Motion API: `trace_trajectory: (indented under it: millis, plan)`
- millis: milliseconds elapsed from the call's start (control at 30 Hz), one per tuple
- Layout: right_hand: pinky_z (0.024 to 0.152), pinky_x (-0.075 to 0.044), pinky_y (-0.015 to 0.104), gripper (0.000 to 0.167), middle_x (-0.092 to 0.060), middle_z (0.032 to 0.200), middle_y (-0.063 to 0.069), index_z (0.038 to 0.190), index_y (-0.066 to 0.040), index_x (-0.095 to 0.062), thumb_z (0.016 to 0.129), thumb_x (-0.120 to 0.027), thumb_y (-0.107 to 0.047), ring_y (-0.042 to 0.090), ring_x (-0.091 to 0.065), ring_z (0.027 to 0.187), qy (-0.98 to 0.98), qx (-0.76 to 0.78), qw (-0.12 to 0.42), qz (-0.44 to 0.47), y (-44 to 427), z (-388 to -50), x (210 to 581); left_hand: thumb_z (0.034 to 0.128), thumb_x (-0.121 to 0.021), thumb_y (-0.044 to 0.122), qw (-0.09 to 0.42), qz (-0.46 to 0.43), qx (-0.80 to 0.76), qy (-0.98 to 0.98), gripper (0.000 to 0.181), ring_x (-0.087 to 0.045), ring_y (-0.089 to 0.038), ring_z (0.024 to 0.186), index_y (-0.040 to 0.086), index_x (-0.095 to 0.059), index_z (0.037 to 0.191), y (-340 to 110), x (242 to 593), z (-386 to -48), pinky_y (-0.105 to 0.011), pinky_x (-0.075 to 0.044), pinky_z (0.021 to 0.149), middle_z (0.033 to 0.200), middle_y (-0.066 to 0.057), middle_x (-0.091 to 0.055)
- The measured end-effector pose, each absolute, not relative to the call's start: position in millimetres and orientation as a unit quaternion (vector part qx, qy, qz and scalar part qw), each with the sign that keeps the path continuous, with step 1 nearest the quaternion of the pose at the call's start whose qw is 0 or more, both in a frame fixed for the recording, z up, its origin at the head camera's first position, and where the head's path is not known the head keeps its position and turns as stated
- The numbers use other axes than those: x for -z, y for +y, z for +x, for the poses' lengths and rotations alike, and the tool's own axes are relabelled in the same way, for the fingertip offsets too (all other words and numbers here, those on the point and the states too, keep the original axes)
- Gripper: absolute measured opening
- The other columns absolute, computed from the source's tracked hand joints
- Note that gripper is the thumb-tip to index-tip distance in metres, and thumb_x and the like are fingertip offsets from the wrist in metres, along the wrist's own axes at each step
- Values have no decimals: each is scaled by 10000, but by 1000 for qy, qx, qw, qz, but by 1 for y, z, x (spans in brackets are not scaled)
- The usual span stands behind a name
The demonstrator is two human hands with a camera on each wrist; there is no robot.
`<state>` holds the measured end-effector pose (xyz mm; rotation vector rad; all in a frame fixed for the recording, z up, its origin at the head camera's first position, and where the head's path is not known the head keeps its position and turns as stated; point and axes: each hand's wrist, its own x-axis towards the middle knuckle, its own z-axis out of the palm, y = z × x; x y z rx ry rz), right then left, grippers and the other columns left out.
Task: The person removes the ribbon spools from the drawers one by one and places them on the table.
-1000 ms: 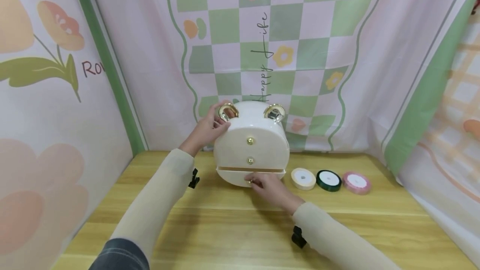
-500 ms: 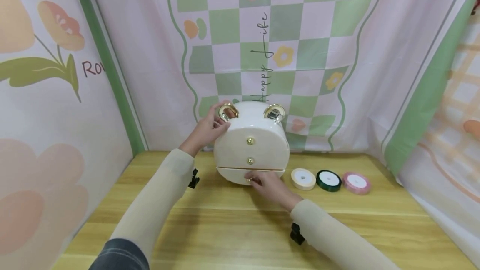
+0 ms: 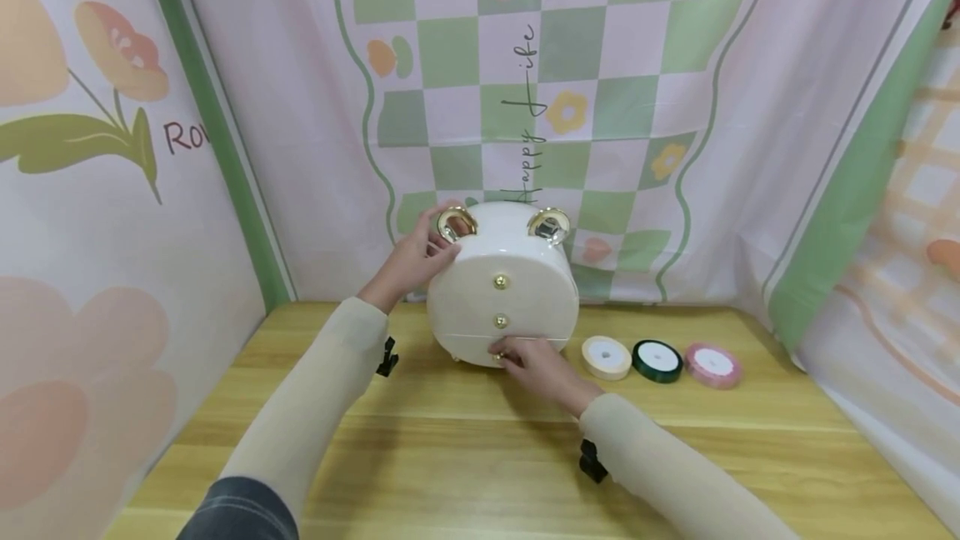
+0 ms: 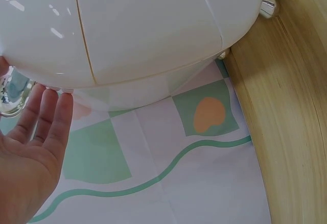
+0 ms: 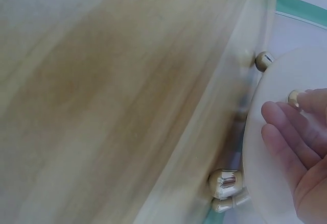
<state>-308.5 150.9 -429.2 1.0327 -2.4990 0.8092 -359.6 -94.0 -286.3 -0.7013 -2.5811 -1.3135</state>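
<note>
A white storage box (image 3: 532,298) with gold ear-shaped rings and three drawers stands on the table, its front toward me. At its upper left my left hand (image 3: 412,261) rests on the shell beside the gold ear (image 3: 448,224); in the left wrist view its straight fingers (image 4: 48,114) touch the white surface. My right hand (image 3: 543,369) pinches the small gold knob (image 5: 293,99) of the bottom drawer (image 3: 465,348), which sits flush with the front. Gold knobs on the upper drawers (image 3: 500,282) are uncovered. The drawers' contents are hidden.
Right of the box lie three ribbon rolls in a row: cream (image 3: 606,357), dark green (image 3: 657,361) and pink (image 3: 713,365). Behind the wooden table (image 3: 450,457) hangs a checked curtain (image 3: 570,48), close to the box's back. Gold feet (image 5: 225,183) support the box.
The bottom drawer has slid inward from slightly pulled out until its gap closed. My right hand moved forward with the knob; my left hand has stayed in place.
</note>
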Motion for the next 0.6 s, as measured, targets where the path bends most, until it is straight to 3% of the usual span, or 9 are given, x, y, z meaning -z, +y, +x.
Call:
trace_trajectory:
  millis: [333, 600]
  plan:
    - [768, -558, 323, 151, -730, 1020, 73, 1040, -43, -740, 915, -692, 26, 186, -684, 895, -872, -287, 152, 366, 151, -310, 428, 1005, -623, 321, 81, -237, 441, -862, 706, -623, -243, 964, 408, -203, 1566, -96, 287, -358, -416, -551, 803, 1103, -93, -598]
    - [715, -549, 297, 174, -724, 964, 76, 1051, -37, -736, 895, -696, 32, 161, -656, 810, -872, -284, 157, 367, 152, -307, 427, 1006, -624, 305, 79, -242, 447, -857, 710, -623, -249, 955, 414, -202, 1565, -95, 286, -358, -413, -554, 793, 1099, -99, -600]
